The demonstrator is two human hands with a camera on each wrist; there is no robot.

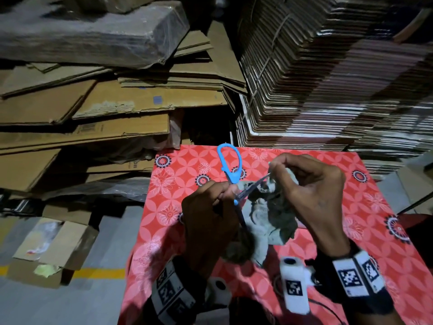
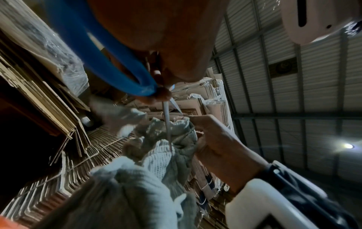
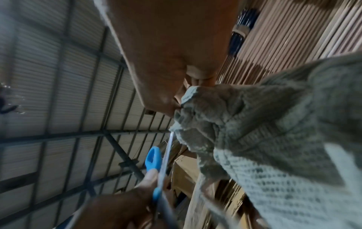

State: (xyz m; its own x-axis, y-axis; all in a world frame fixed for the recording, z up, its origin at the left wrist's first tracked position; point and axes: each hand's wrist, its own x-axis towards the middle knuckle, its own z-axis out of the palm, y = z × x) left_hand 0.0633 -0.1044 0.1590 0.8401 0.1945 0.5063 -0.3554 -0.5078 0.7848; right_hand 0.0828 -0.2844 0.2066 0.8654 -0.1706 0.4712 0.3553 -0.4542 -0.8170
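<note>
Your left hand (image 1: 208, 216) is gripping blue scissors (image 1: 234, 178), blades open on grey cloth (image 1: 271, 214); right hand (image 1: 314, 191) is pinching its edge. Cut looks to be starting; next, close blades clear of that hand.

Table (image 1: 365, 207): covered by a red sheet printed with floral medallions.
Grey cloth (image 1: 278, 227): crumpled; its lower folds are draped onto the sheet near the centre.
Cable (image 1: 328, 307): thin and dark, laid at 5 o'clock.
</note>
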